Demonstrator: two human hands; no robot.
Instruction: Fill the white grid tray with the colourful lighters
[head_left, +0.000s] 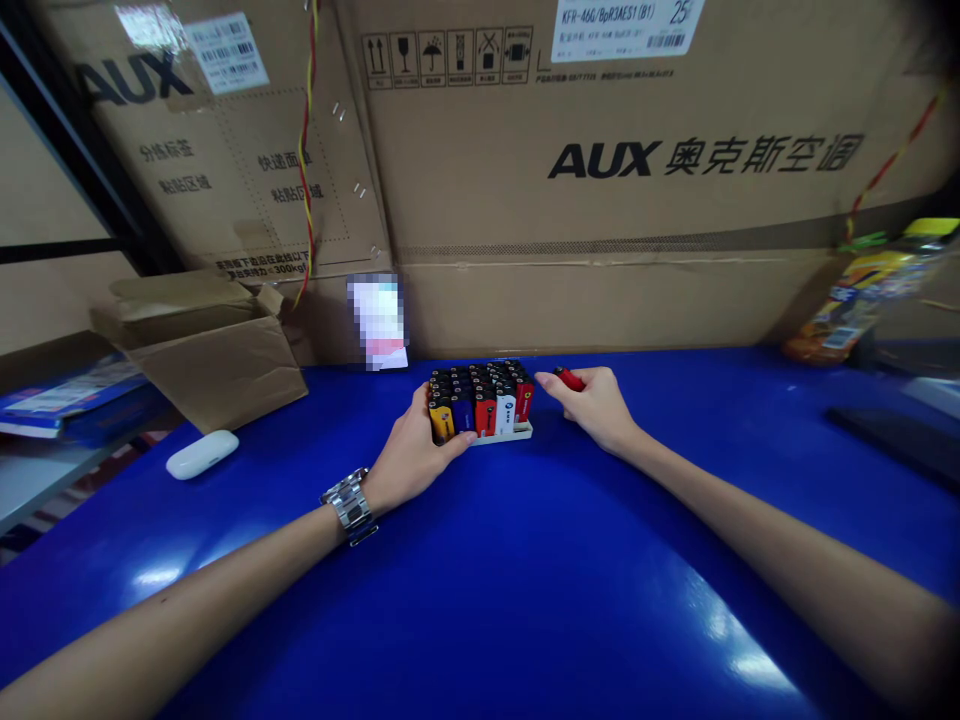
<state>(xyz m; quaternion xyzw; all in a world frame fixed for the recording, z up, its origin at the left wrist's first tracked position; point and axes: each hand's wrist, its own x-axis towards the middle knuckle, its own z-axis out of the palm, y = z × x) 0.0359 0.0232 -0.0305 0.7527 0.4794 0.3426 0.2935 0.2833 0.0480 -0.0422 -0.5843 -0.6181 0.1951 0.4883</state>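
Note:
Rows of upright lighters (486, 411) in yellow, blue, red and white, with black tops, fill a shallow white tray (499, 438) on the blue table. At the tray's front right corner is a gap with no lighter. My left hand (416, 440) is closed around the tray's left side, thumb along its front edge and the fingers mostly hidden behind. A little to the right of the tray, my right hand (596, 405) pinches a red lighter (570, 379) between thumb and fingers, its black end pointing left. The two hands are apart.
An opened cardboard box (217, 365) and a white earbud case (202, 455) are on the left. A lit phone (379, 320) leans against the large cartons (600, 250) behind. To the right are a bottle (862, 295) and a dark flat object (892, 440).

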